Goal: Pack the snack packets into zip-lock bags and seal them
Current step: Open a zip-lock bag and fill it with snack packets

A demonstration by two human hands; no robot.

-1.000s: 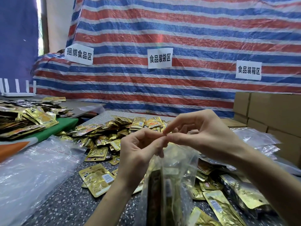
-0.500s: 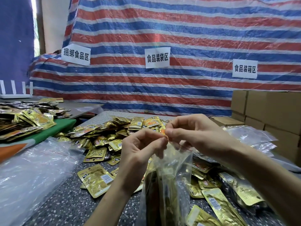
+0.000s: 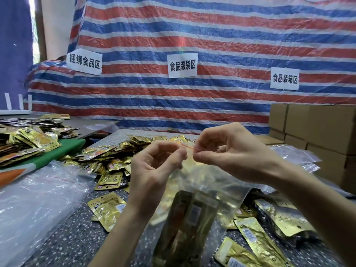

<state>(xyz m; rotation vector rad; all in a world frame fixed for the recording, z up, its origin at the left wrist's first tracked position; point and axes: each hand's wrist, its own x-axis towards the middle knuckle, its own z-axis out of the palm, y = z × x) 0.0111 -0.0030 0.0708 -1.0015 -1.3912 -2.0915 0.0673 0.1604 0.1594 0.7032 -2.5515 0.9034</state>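
Right hand (image 3: 237,155) now off left (image 3: 154,170); pinch-grips on bag (image 3: 227,189)

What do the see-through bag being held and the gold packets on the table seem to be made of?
Zip-lock bag: thin clear plastic film, glossy; its contents show through and it crinkles. Snack packets: probably metallised gold foil laminate, shiny; sharp glints and creases.

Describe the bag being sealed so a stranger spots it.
Under the red-and-blue striped tarp lies a speckled grey table. There the left hand and right hand pinch a clear plastic zip-lock bag, the only one upright, gold foil packets inside.
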